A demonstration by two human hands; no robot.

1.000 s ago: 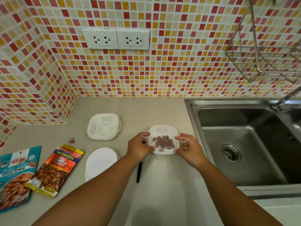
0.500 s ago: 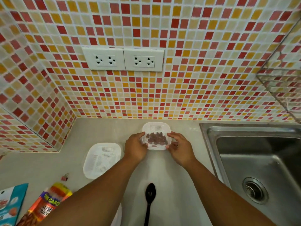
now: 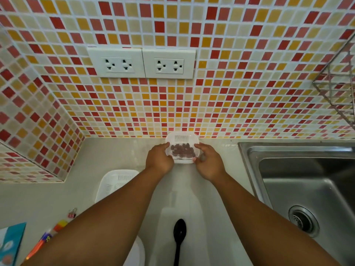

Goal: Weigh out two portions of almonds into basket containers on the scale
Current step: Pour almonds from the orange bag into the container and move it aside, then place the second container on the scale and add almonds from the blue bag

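A small white basket (image 3: 182, 138) holding several brown almonds (image 3: 183, 150) sits at the back of the counter, close to the tiled wall. My left hand (image 3: 159, 160) grips its left rim and my right hand (image 3: 207, 162) grips its right rim. A second white basket (image 3: 115, 182), with nothing in it, lies on the counter to the left, partly behind my left forearm. A white round scale (image 3: 139, 252) shows only as an edge under my left arm. The almond bags (image 3: 45, 239) peek out at the lower left.
A black spoon (image 3: 179, 237) lies on the counter between my forearms. The steel sink (image 3: 307, 189) fills the right side. A wire rack (image 3: 338, 87) hangs on the wall at the right. A pink binder clip (image 3: 72, 213) lies left of my arm. Two sockets (image 3: 141, 63) are above.
Both hands have carried the almond-filled basket away from me, from the middle of the counter to the back by the wall. The view has tilted upward with it.
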